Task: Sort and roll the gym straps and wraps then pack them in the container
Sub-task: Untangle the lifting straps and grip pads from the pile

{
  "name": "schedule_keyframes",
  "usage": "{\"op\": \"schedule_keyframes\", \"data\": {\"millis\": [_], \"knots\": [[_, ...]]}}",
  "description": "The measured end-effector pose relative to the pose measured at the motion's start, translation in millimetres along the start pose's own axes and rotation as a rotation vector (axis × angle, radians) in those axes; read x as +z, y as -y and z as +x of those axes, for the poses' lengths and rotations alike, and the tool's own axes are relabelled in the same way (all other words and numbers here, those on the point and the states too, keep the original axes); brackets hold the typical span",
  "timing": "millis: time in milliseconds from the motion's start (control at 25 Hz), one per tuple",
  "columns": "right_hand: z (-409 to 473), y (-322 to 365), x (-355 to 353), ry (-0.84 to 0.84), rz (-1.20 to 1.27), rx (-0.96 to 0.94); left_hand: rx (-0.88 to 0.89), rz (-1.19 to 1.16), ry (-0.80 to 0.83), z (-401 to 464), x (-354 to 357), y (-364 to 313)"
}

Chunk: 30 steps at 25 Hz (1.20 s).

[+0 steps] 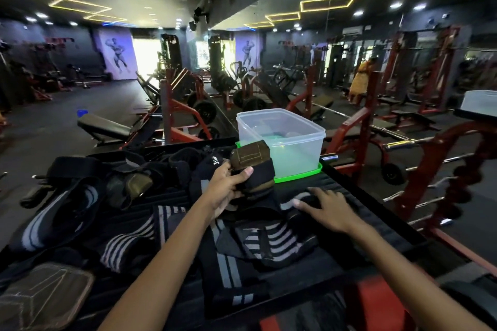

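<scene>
**Gripping a strap beside the box**

Gripping a black-and-brown strap [251, 166] at frame centre, the left hand [224, 188] is curling fingers and thumb round its stitched, padded end. The right hand [326, 208] is lying flat, fingers spread, on a dark wrap [304, 200]. Striped elastic wraps [129, 244] are crowding the lower left. The clear plastic box [279, 137] is sitting just behind the strap, on a green lid [298, 176].

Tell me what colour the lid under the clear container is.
Bright green lid, seen best in the head view.
</scene>
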State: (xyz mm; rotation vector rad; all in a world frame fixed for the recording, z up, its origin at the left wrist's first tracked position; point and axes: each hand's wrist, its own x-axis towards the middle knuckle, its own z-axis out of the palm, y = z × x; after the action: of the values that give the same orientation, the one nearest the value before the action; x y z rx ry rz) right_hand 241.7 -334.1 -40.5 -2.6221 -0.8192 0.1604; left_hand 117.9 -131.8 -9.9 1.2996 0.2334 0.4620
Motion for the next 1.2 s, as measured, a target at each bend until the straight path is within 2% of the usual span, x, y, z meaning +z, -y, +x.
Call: {"op": "schedule_keyframes", "data": {"millis": [80, 440, 600, 680, 840, 880, 1000, 1080, 1200], "knots": [[-9.8, 23.6, 7.5, 0.016, 0.095, -0.069, 0.029, 0.001, -0.015, 6.0, 2.4, -4.9], [-43.1, 130.9, 56.8, 0.191, 0.211, -0.238, 0.048, 0.017, -0.011, 11.9, 6.9, -8.0], [-43.3, 120.1, 51.4, 0.366, 0.4, -0.427, 0.022, 0.086, 0.023, 14.3, 7.4, -1.2], [-30.7, 91.4, 28.9, 0.303, 0.469, -0.494, 0.009, 0.102, 0.034, 15.8, 8.6, 1.8], [13.2, 19.2, -17.6, -0.071, 0.848, -0.238, 0.007, 0.092, 0.088, 23.1, 24.3, 3.7], [21.0, 8.4, -24.4, -0.105, 0.865, -0.21, 0.013, 0.095, 0.104, 25.8, 32.6, 5.5], [36.2, -2.6, -27.5, -0.023, 0.845, -0.27, 0.001, 0.102, 0.154, 35.0, 62.4, 15.9], [43.4, -9.4, -23.5, -0.047, 0.801, -0.296, -0.035, 0.105, 0.168, 41.8, 79.1, 25.0], [54.3, -27.0, -21.1, -0.099, 0.771, -0.245, -0.083, 0.075, 0.068, 54.6, 97.8, 43.0]]}}
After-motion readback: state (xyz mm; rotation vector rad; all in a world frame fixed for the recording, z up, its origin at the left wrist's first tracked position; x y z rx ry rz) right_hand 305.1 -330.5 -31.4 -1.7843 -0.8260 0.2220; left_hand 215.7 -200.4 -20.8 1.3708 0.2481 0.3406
